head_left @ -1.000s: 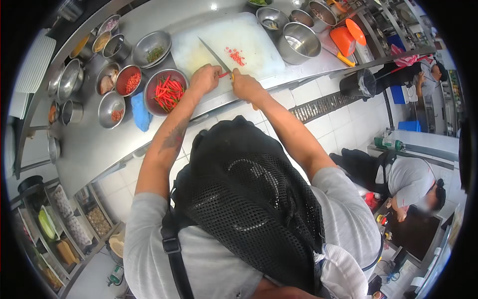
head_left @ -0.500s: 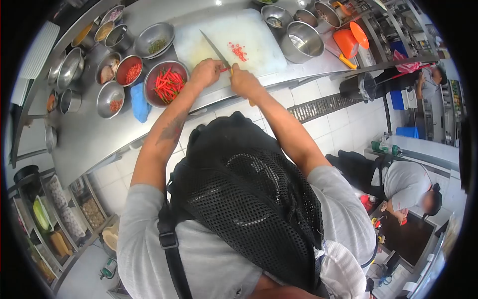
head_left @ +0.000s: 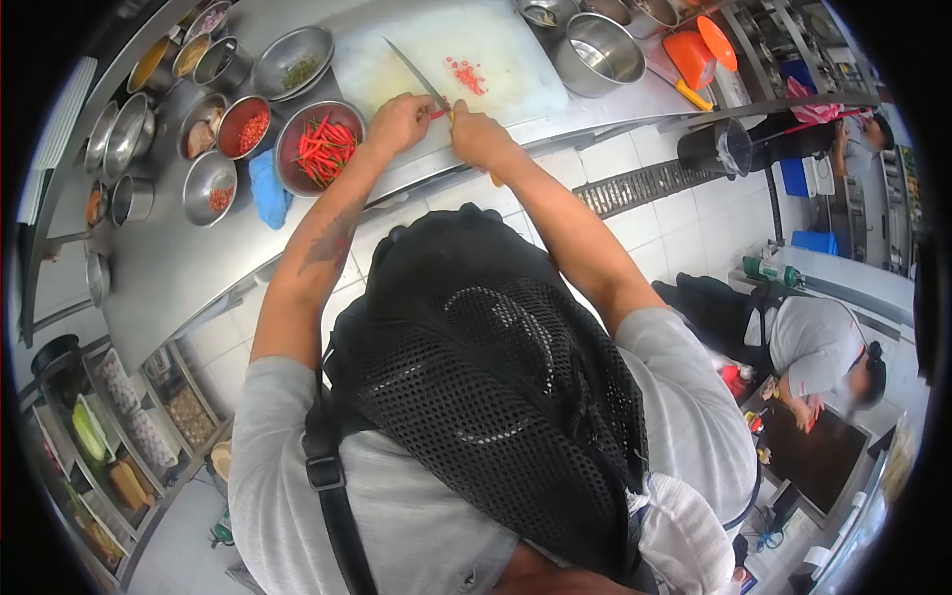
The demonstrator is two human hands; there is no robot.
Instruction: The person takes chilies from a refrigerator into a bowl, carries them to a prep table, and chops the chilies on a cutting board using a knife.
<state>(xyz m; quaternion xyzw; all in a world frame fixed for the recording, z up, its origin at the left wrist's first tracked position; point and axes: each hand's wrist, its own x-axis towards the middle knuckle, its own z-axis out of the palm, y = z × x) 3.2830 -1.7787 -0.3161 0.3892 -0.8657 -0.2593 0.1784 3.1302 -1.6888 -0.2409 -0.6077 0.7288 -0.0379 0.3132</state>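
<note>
At the front edge of the white cutting board (head_left: pixel 540 87), my right hand (head_left: pixel 483 139) grips a knife (head_left: pixel 414 70) with a yellow handle. Its blade points away and to the left over the board. Close beside it, my left hand (head_left: pixel 399 123) has its fingers closed on a red chili (head_left: pixel 438 113), whose end shows near the blade. Small red chili slices (head_left: pixel 464 75) lie in a loose patch on the board. Left of my left hand, a metal bowl (head_left: pixel 286 159) holds whole red chilies (head_left: pixel 325 151).
A blue cloth (head_left: pixel 268 190) lies by the chili bowl. Several metal bowls with ingredients fill the counter's left side. A steel pot (head_left: pixel 600 58) and an orange container (head_left: pixel 689 64) stand at right. A co-worker (head_left: pixel 818 342) bends over a dark surface at lower right.
The view has shifted slightly, so the board and bowls sit a little higher and further left. My hands keep nearly the same position at the board. The co-worker's hands have moved slightly.
</note>
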